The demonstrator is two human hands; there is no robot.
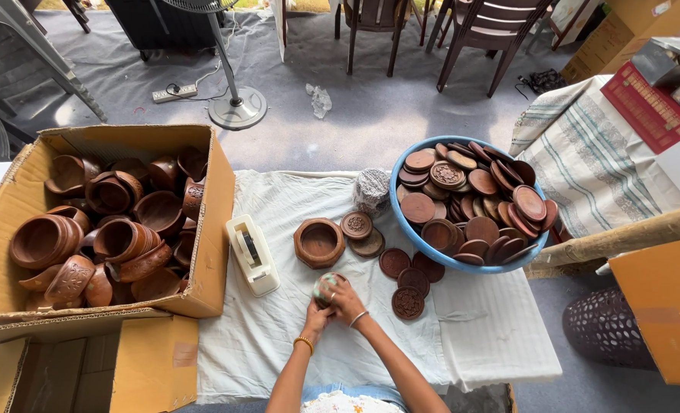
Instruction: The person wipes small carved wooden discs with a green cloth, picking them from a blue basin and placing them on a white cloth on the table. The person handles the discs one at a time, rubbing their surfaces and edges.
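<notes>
A large open cardboard box (202, 229) stands at the left edge of the desk (294, 344), which is covered with a white cloth. The box is filled with brown carved wooden bowls (118, 237), lying tilted and stacked against one another. Just beside the box's right wall, a cream tape dispenser (252, 254) rests on the cloth.

Near the front centre of the desk, the left hand (316, 315) and the right hand (347, 300) meet around a small round wrapped object (326, 286) with a pale patterned covering. Both hands are closed on it: the left hand grips it from below and from the left, the right hand covers its right side with curled fingers. The object is held just above the cloth. A bangle is visible on each wrist.

Just behind the hands, a single carved wooden bowl (319, 242) stands upright and open. To its right lie two stacked carved wooden lids (357, 227), and further round lids (408, 283) are spread flat on the cloth. Behind them sits a wad of patterned wrap (371, 189). At the right, a blue basin (401, 222) is heaped with brown wooden lids (470, 203).
</notes>
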